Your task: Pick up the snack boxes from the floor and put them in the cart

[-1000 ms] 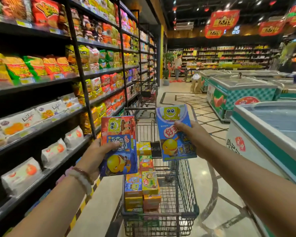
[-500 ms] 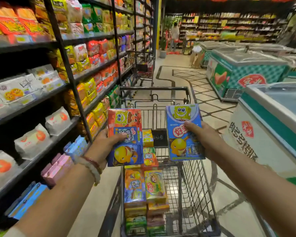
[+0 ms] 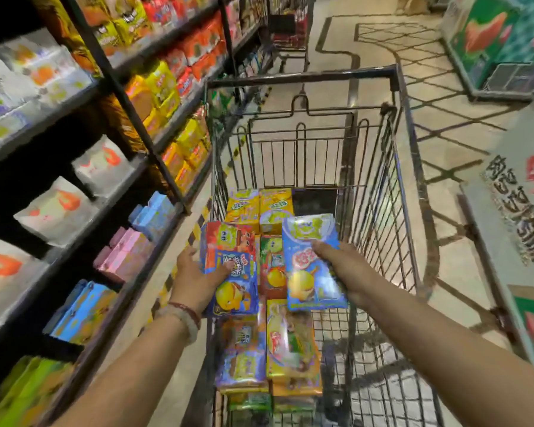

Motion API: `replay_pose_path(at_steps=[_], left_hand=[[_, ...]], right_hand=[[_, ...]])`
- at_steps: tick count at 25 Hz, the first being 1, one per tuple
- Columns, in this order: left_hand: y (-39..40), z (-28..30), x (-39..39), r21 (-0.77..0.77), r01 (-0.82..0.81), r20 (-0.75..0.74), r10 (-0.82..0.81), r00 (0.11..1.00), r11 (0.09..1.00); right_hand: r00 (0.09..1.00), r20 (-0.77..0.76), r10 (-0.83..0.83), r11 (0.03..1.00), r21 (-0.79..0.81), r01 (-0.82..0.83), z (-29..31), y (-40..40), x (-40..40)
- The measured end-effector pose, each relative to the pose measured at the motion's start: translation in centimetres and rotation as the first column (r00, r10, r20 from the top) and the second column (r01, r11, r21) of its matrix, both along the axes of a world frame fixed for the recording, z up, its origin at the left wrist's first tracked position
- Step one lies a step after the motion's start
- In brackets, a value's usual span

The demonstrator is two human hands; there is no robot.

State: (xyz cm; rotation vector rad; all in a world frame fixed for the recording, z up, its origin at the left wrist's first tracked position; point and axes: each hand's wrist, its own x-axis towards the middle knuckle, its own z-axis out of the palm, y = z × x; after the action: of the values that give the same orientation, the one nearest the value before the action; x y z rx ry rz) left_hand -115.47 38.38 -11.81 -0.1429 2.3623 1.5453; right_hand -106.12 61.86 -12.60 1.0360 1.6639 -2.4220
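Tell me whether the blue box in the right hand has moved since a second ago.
Yes. The blue box, held by the right hand, has come down from above the cart's rim into the basket.

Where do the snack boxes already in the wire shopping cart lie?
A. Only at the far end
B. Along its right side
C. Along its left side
C: the stacked colourful snack boxes fill the left side of the wire shopping cart; its right side shows bare mesh.
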Motion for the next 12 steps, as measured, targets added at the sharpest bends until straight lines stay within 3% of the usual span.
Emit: replay_pose_path(at_steps=[6, 9, 12], left_hand=[[4.9, -3.6, -2.6, -0.381, 0.013, -0.329, -0.148, 0.933, 0.924], [6.4, -4.7, -4.0, -0.423, 0.037, -0.333, -0.193, 0.923, 0.905], [6.6, -6.2, -4.6, -0.406, 0.054, -0.229, -0.158, 0.96, 0.912]], right_hand=[[0.987, 0.133, -0.094, 0.995, 0.03, 0.09, -7.1, 0.2, -6.2], [0.987, 0.138, -0.078, 0.988, 0.142, 0.058, -8.5, -0.1, -8.5], [0.976, 0.218, -0.016, 0.975, 0.221, -0.033, -9.5, 0.1, -9.2]])
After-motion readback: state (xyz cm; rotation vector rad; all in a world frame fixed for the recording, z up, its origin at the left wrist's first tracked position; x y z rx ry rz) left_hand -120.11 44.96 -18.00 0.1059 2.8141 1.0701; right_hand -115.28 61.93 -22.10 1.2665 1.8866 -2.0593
